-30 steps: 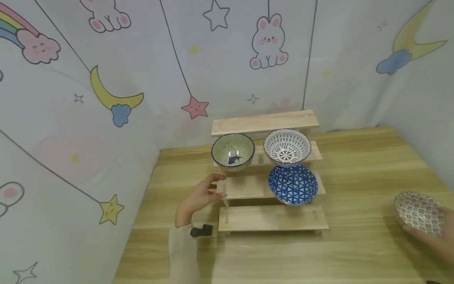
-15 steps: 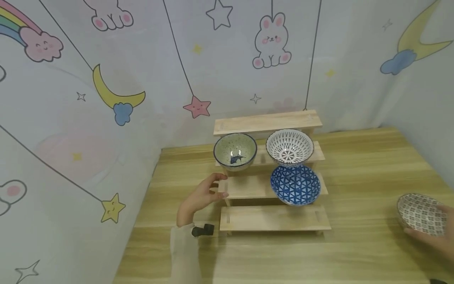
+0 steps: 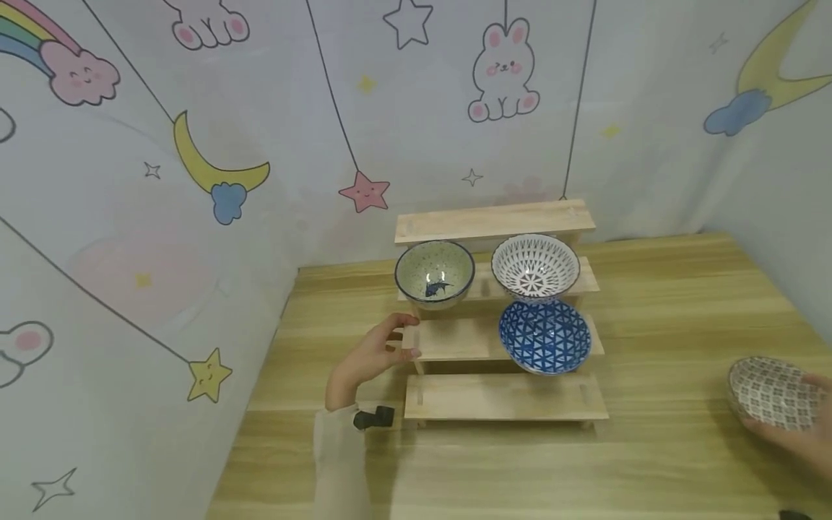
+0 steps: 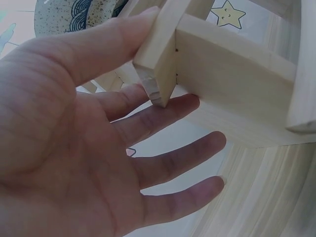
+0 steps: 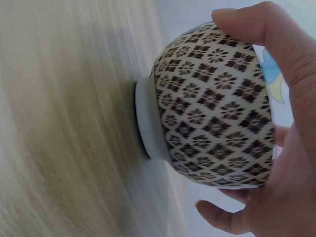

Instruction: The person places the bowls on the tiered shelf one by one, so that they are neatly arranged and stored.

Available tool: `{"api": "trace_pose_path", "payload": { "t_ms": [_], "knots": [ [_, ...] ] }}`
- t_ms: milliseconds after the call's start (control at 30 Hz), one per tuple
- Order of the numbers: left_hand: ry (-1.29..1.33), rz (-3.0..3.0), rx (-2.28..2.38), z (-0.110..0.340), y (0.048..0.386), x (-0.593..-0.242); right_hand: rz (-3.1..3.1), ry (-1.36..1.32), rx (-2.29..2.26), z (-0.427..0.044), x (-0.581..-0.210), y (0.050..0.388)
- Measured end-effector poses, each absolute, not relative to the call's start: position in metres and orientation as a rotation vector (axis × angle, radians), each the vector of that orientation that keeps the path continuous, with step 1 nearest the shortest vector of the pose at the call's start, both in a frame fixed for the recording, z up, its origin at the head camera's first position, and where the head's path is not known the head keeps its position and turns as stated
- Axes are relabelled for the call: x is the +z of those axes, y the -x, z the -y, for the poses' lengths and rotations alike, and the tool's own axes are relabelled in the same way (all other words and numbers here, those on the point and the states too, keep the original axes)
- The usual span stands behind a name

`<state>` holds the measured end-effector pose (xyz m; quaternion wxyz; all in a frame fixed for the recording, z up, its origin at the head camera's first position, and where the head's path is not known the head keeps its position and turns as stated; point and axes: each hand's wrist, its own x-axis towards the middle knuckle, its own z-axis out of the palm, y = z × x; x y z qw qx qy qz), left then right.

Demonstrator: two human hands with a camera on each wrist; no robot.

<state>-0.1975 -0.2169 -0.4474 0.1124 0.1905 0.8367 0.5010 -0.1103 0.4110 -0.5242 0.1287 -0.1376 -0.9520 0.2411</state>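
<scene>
My left hand (image 3: pixel 372 355) is at the left end of a tiered wooden shelf stand (image 3: pixel 507 399). In the left wrist view, its thumb and forefinger pinch the end of a wooden board (image 4: pixel 160 54), the other fingers spread below. At the far right, my right hand (image 3: pixel 802 437) grips a bowl with a brown floral lattice pattern (image 5: pixel 212 108) by its rim. Its white foot is close to the table; whether it touches is unclear. On the stand are a speckled green bowl (image 3: pixel 434 267), a white bowl with dark strokes (image 3: pixel 534 263) and a blue triangle-patterned bowl (image 3: pixel 546 339).
The stand's top board (image 3: pixel 494 222) and lowest board (image 3: pixel 500 397) bear no bowls. Beneath lies a wood-grain table (image 3: pixel 663 325). A curtain-like wall (image 3: pixel 416 130) with cartoon prints closes off the back and left sides.
The head view has shifted slightly, so the whole scene sits a little further right. The left hand stays on the stand, and the right hand still holds the patterned bowl in about the same place.
</scene>
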Motion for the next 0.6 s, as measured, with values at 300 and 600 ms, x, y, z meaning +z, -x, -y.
{"api": "trace_pose_path", "payload": {
  "t_ms": [300, 600],
  "knots": [
    [-0.572, -2.453, 1.462, 0.215, 0.198, -0.447, 2.562, 0.299, 0.907, -0.395, -0.516, 0.101],
    [-0.565, -2.469, 1.459, 0.217, 0.196, -0.447, 2.637, 0.273, 0.827, -0.381, -0.491, 0.093]
  ]
}}
